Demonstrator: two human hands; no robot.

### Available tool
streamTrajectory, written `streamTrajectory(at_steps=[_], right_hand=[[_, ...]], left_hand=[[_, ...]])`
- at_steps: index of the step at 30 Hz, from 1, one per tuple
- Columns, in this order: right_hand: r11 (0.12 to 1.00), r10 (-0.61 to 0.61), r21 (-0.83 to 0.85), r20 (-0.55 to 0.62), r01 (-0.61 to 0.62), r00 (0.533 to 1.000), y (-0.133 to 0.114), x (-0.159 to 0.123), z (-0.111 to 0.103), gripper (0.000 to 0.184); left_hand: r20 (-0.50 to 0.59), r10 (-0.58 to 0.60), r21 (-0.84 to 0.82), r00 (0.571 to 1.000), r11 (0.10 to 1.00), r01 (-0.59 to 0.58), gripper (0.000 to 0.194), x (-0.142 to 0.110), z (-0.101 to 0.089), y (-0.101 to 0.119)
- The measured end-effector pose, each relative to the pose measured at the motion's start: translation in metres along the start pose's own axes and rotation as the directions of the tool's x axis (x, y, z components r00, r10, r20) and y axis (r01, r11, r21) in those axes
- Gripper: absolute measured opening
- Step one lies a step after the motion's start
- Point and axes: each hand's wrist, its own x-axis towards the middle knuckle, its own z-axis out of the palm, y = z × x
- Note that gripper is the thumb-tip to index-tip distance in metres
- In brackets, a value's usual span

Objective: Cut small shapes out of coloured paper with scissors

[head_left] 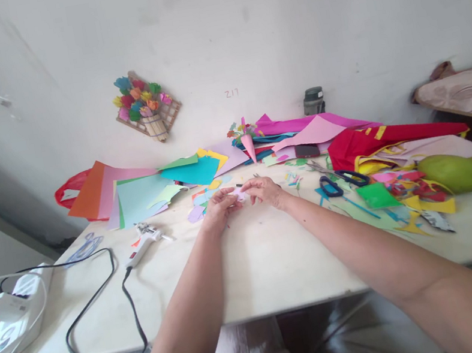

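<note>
Over the middle of the white table, a small piece of pale lilac paper is held between both hands. My left hand is closed on its left side, thumb and fingers pinched together. On the right side, my right hand pinches the paper with curled fingers. The fingers cover part of the piece, so its full shape is hidden. Just left of my left hand lie lilac paper cut-outs. Small coloured paper strips lie to the right of my right hand.
A white glue gun with a black cord lies left, near a power strip. Blue-handled scissors and paper scraps lie right. Coloured sheets line the back, with a pink paper cone of flowers and a bottle.
</note>
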Motion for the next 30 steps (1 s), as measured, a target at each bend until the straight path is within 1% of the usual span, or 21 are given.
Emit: streamTrajectory(at_steps=[2,4,6,8,11,13,16,18,20,22,25,27,30], right_hand=[[0.999,0.035,0.027,-0.004,-0.035,0.999,0.000,0.000,0.000,0.019],[0.992,0.087,0.091,-0.012,-0.086,0.996,0.000,0.001,0.001,0.025],[0.979,0.134,0.156,-0.016,-0.130,0.991,-0.001,0.002,0.001,0.031],[0.967,0.168,0.195,-0.012,-0.162,0.986,-0.002,0.002,0.001,0.032],[0.959,0.191,0.211,0.009,-0.188,0.982,-0.004,0.002,0.000,0.029],[0.964,0.177,0.200,0.018,-0.177,0.984,-0.003,0.001,0.000,0.026],[0.978,0.143,0.157,0.001,-0.141,0.990,0.002,0.001,0.000,0.018],[0.983,0.146,0.116,-0.024,-0.143,0.989,0.006,0.002,0.001,0.012],[0.984,0.163,0.081,-0.047,-0.159,0.985,0.009,0.003,0.001,0.008],[0.985,0.167,0.066,-0.076,-0.162,0.983,0.010,0.004,0.002,0.008],[0.986,0.144,0.099,-0.119,-0.132,0.982,0.009,0.005,0.002,0.009],[0.982,0.147,0.135,-0.135,-0.128,0.980,0.007,0.005,0.002,0.009],[0.974,0.173,0.167,-0.128,-0.150,0.977,0.006,0.005,0.003,0.009]], left_hand=[[-0.005,0.009,0.031,1.000,0.999,-0.009,0.046,-0.001,0.001,0.000],[-0.012,0.015,0.068,1.000,0.998,-0.014,0.052,-0.002,0.002,0.001],[-0.013,0.027,0.103,1.000,0.994,-0.026,0.056,-0.003,0.004,0.002],[-0.010,0.038,0.126,0.999,0.991,-0.037,0.058,-0.004,0.005,0.002],[-0.002,0.049,0.137,0.999,0.989,-0.048,0.057,-0.002,0.005,0.000],[0.001,0.055,0.136,0.998,0.989,-0.055,0.057,-0.001,0.004,-0.002],[0.006,0.056,0.152,0.998,0.987,-0.057,0.057,0.002,0.003,-0.005],[0.010,0.055,0.168,0.998,0.984,-0.055,0.057,0.003,0.003,-0.005],[0.003,0.059,0.181,0.998,0.982,-0.059,0.056,0.003,0.003,-0.005],[-0.013,0.066,0.186,0.998,0.980,-0.063,0.055,0.003,0.003,-0.005],[-0.020,0.065,0.171,0.998,0.983,-0.060,0.053,0.004,0.003,-0.006],[-0.014,0.045,0.169,0.999,0.985,-0.042,0.046,0.004,0.002,-0.008],[-0.011,0.018,0.196,1.000,0.980,-0.015,0.032,0.005,0.001,-0.010]])
